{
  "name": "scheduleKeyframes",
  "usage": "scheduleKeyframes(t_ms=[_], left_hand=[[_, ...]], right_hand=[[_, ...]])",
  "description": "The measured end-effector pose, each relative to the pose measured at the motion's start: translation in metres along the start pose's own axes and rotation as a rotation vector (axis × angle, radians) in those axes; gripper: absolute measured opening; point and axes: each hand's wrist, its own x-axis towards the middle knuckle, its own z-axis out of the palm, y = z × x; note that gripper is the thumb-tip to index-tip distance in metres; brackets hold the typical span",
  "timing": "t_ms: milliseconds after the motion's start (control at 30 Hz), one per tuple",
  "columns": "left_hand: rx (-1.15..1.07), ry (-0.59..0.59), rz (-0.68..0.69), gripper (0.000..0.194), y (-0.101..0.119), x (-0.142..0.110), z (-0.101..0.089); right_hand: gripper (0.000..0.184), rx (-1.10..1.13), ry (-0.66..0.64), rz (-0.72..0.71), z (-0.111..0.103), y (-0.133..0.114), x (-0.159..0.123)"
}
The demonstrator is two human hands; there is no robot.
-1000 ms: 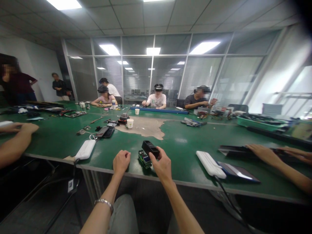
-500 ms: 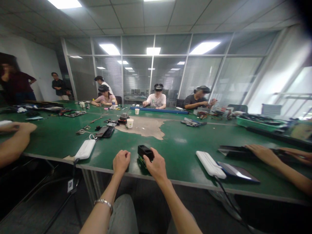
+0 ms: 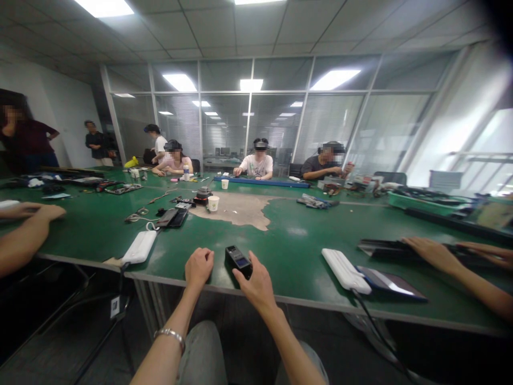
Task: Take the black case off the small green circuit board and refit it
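My left hand (image 3: pixel 198 267) rests on the surface (image 3: pixel 296 262), fingers curled together. Black housing (image 3: pixel 233 255) is now down on the surface, display up, green boards no longer showing, so they look covered; right hand's (image 3: pixel 259 282) fingers straddle its near end, can't tell if clamped.

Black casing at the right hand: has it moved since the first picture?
Yes. The black casing has shifted slightly left and closer to the near edge of the green table.

Black case (image 3: pixel 231 253) now around blue screen (image 3: pixel 242 262)
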Motion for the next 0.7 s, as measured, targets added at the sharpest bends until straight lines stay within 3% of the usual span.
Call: scheduleKeyframes(t_ms=[100, 233, 367, 700], left_hand=[[0.002, 0.005, 0.004, 0.030, 0.000, 0.000, 0.000], [0.006, 0.009, 0.010, 0.031, -0.001, -0.001, 0.000], [0.001, 0.016, 0.016, 0.030, -0.001, 0.000, 0.001], [0.001, 0.007, 0.007, 0.030, 0.000, 0.000, 0.000]], right_hand=[[0.076, 0.015, -0.014, -0.006, 0.001, 0.002, 0.003], [0.068, 0.033, -0.047, -0.010, 0.005, 0.003, 0.002], [0.059, 0.019, -0.007, 0.003, 0.010, -0.001, -0.002], [0.063, -0.079, 0.066, 0.055, 0.020, -0.018, -0.004]])
